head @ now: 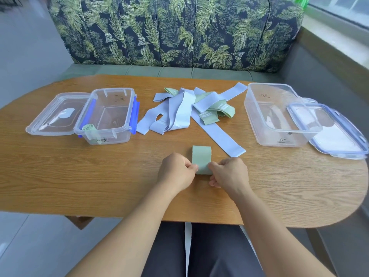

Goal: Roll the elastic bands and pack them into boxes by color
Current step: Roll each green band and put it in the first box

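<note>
You have two boxes (111, 136) (279, 136), two lids (50, 118) (343, 140), one rolled green band (89, 128), one lone green band (201, 156), and piled bands (183, 110) too tangled to count.
</note>
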A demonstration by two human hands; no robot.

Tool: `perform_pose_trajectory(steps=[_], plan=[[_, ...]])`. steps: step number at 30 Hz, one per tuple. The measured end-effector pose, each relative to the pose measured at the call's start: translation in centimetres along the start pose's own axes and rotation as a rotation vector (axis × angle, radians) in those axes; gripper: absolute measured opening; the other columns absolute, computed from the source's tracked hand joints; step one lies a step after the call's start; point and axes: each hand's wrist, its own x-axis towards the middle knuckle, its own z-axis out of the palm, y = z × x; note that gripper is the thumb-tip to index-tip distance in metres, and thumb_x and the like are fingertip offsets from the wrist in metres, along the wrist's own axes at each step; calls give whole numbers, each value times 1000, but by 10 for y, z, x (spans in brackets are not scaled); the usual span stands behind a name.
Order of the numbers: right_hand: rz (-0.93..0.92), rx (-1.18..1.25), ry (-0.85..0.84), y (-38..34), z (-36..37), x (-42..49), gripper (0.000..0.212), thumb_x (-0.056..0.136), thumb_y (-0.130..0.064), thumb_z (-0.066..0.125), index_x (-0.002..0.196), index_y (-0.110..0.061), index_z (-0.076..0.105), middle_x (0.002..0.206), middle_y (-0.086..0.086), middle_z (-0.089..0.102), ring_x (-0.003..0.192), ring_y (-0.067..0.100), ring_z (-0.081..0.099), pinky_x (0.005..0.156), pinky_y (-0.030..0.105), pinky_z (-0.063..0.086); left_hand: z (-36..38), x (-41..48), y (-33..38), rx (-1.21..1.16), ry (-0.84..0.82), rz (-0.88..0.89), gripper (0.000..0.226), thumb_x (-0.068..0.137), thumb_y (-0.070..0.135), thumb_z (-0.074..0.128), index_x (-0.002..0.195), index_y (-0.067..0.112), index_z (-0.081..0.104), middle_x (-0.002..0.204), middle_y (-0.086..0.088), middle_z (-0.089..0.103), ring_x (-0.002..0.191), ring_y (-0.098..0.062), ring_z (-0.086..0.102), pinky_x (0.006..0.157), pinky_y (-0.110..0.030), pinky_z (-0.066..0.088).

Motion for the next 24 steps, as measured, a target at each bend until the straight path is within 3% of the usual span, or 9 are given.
perform_pose_trajectory(steps=[10, 13, 15, 20, 24], plan=[[-12, -18, -4, 12, -3, -27, 23, 81, -18, 58, 80, 1, 71, 52, 5, 68, 65, 26, 72, 70, 44, 62, 4, -27, -1, 59, 17, -43, 23, 89, 35, 63, 80, 17, 73, 81, 0, 71, 74, -20, 65, 71, -34, 57], [-6, -1, -4, 13, -4, -27, 25, 84, -21, 61, 80, 1, 71, 53, 6, 69, 63, 26, 73, 70, 45, 62, 7, -33, 6, 205, 140, 12, 20, 91, 36, 60, 104, 23, 68, 104, 7, 66, 95, -18, 62, 78, -33, 53], [-10, -3, -11, 13, -5, -25, 27, 85, -23, 63, 76, 1, 70, 54, 7, 69, 58, 24, 72, 70, 44, 62, 12, -38, 11, 241, 199, 102, 23, 93, 34, 59, 114, 26, 63, 115, 7, 59, 102, -17, 58, 74, -32, 48], [-4, -22, -39, 8, -7, -20, 28, 86, -25, 62, 68, -4, 60, 61, 12, 71, 49, 21, 68, 71, 41, 62, 19, -38, 9, 206, 207, 144, 15, 95, 26, 55, 103, 28, 67, 114, 8, 59, 97, -16, 57, 69, -30, 44], [-11, -20, -39, 9, -9, -17, 30, 87, -29, 63, 68, -6, 60, 62, 11, 72, 57, 24, 71, 72, 44, 62, 13, -32, 12, 222, 195, 127, 16, 96, 27, 54, 101, 31, 69, 108, 12, 65, 97, -14, 60, 69, -27, 42]])
